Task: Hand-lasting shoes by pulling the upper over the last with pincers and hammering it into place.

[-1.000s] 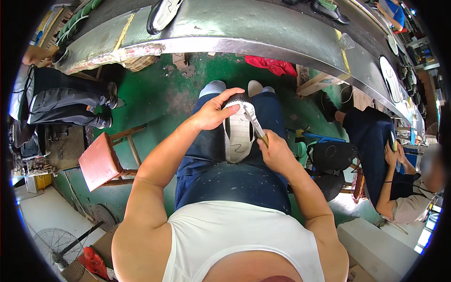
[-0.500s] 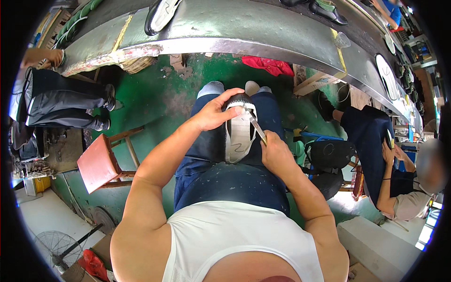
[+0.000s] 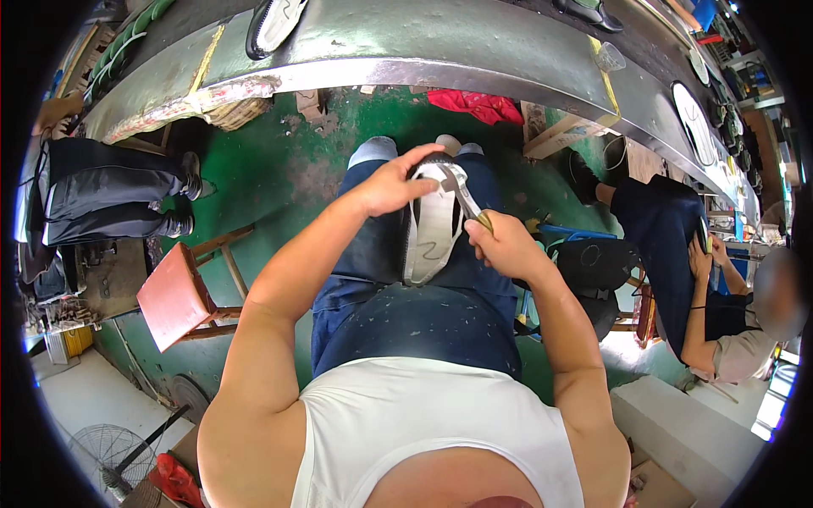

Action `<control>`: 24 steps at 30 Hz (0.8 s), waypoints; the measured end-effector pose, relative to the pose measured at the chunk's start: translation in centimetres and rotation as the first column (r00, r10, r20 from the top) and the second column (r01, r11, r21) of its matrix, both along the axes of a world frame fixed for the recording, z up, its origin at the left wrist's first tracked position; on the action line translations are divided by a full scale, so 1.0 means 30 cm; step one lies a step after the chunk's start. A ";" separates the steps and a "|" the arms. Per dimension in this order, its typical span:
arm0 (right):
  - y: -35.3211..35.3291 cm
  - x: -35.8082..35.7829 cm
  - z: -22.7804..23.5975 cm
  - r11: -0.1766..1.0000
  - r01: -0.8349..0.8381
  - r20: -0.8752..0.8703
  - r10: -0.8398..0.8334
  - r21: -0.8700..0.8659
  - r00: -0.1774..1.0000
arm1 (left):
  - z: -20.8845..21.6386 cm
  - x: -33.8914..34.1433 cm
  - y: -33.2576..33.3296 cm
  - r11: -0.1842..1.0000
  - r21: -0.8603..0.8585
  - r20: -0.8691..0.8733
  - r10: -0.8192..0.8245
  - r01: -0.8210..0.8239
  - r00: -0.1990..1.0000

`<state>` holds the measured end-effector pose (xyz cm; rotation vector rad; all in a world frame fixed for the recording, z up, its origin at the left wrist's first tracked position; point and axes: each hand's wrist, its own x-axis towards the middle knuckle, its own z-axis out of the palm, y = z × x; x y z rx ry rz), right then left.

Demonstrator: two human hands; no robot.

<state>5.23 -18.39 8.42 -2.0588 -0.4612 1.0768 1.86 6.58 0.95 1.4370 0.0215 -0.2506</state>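
Note:
A shoe upper with a whitish sole board [image 3: 432,233] rests bottom up on my thighs, its dark toe edge pointing away from me. My left hand [image 3: 394,186] grips the toe end, thumb over the rim and fingers along the outer side. In my right hand [image 3: 504,244] is a pair of metal pliers [image 3: 464,196] with a yellowish handle. Their head lies at the toe edge, close to my left thumb. Whether the jaws hold any material is too small to tell.
A metal-edged bench [image 3: 364,72] runs across ahead, bearing several shoes. To my left stand a wooden stool [image 3: 178,296] and a person in dark trousers [image 3: 110,186]; a fan [image 3: 106,457] is lower left. A seated person [image 3: 677,254] works at right beside a black bag [image 3: 597,262].
The pliers have swung round so their head sits further across the toe. My right hand has turned and shifted slightly right; my left fingers have straightened along the toe.

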 end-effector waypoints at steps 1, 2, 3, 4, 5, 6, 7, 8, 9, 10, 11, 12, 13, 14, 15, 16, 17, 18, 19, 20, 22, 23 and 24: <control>0.004 0.009 -0.026 1.000 -0.004 -0.005 0.004 0.001 1.000 | -0.047 0.009 0.015 0.997 -0.068 -0.027 0.023 -0.025 0.999; -0.001 0.026 -0.079 0.983 0.056 0.146 -0.082 0.177 0.986 | -0.023 0.040 0.023 0.999 -0.044 -0.131 0.022 -0.028 0.991; -0.015 0.003 -0.115 0.935 0.097 0.259 -0.194 0.342 0.946 | -0.005 0.038 0.011 0.999 -0.029 -0.252 0.015 -0.023 0.968; 0.004 0.020 -0.162 0.834 0.193 0.199 -0.336 0.517 0.921 | -0.039 0.067 0.011 0.995 -0.091 -0.302 -0.001 -0.028 0.953; 0.058 0.059 -0.205 0.689 0.281 0.115 -0.469 0.668 0.876 | -0.097 0.098 0.004 0.989 -0.148 -0.318 -0.018 -0.031 0.948; 0.112 0.093 -0.248 0.547 0.367 -0.013 -0.545 0.752 0.839 | -0.117 0.127 -0.007 0.989 -0.150 -0.365 -0.053 -0.003 0.930; 0.156 0.115 -0.290 0.387 0.443 -0.146 -0.598 0.808 0.788 | -0.134 0.148 -0.020 0.988 -0.155 -0.410 -0.087 0.025 0.908; 0.185 0.138 -0.350 0.432 0.401 -0.043 -0.635 0.808 0.771 | -0.183 0.169 -0.026 0.988 -0.152 -0.428 -0.077 0.013 0.900; 0.196 0.140 -0.397 0.481 0.361 0.060 -0.660 0.799 0.749 | -0.180 0.172 -0.023 0.986 -0.164 -0.425 -0.099 0.031 0.900; 0.161 0.108 -0.435 0.672 0.353 0.249 -0.628 0.651 0.737 | -0.191 0.174 -0.033 0.987 -0.162 -0.439 -0.085 0.014 0.894; 0.141 0.040 -0.447 0.764 0.346 0.325 -0.573 0.545 0.752 | -0.203 0.157 -0.025 0.988 -0.154 -0.458 -0.056 -0.017 0.887; 0.107 -0.035 -0.433 0.768 0.376 0.201 -0.537 0.518 0.820 | -0.208 0.146 -0.017 0.987 -0.156 -0.464 -0.048 -0.028 0.885; 0.044 -0.104 -0.438 0.764 0.401 0.051 -0.490 0.506 0.870 | -0.208 0.149 -0.014 0.989 -0.145 -0.453 -0.058 -0.009 0.890; 0.008 -0.187 -0.394 0.658 0.486 -0.239 -0.433 0.575 0.869 | -0.211 0.144 -0.006 0.991 -0.132 -0.445 -0.069 0.010 0.893; -0.030 -0.255 -0.310 0.640 0.591 -0.406 -0.432 0.492 0.805 | -0.219 0.129 0.004 0.991 -0.131 -0.450 -0.056 -0.004 0.891; -0.067 -0.280 -0.233 0.619 0.683 -0.555 -0.435 0.388 0.709 | -0.226 0.123 0.002 0.989 -0.129 -0.448 0.010 -0.075 0.894; -0.090 -0.266 -0.204 0.616 0.689 -0.558 -0.440 0.382 0.703 | -0.231 0.114 -0.008 0.983 -0.127 -0.448 0.066 -0.136 0.892; -0.110 -0.230 -0.190 0.629 0.681 -0.512 -0.471 0.376 0.718 | -0.197 0.109 -0.018 0.997 -0.049 -0.435 0.036 -0.063 0.900; -0.124 -0.192 -0.190 0.642 0.671 -0.465 -0.498 0.370 0.732 | -0.194 0.087 -0.042 0.997 -0.051 -0.436 0.028 -0.056 0.900; -0.130 -0.159 -0.207 0.707 0.602 -0.307 -0.519 0.370 0.798 | -0.185 0.046 -0.072 0.969 0.248 -0.375 0.091 0.006 0.923; -0.149 -0.106 -0.182 0.910 0.342 -0.035 -0.343 0.235 0.939 | -0.173 -0.034 -0.113 0.775 0.632 -0.238 0.159 0.028 0.958; -0.155 -0.106 -0.177 0.951 0.267 0.005 -0.271 0.153 0.962 | -0.165 -0.072 -0.129 0.688 0.726 -0.181 0.179 0.008 0.967; -0.150 -0.109 -0.174 0.952 0.263 0.006 -0.267 0.155 0.964 | -0.152 -0.085 -0.128 0.735 0.678 -0.248 0.190 0.030 0.950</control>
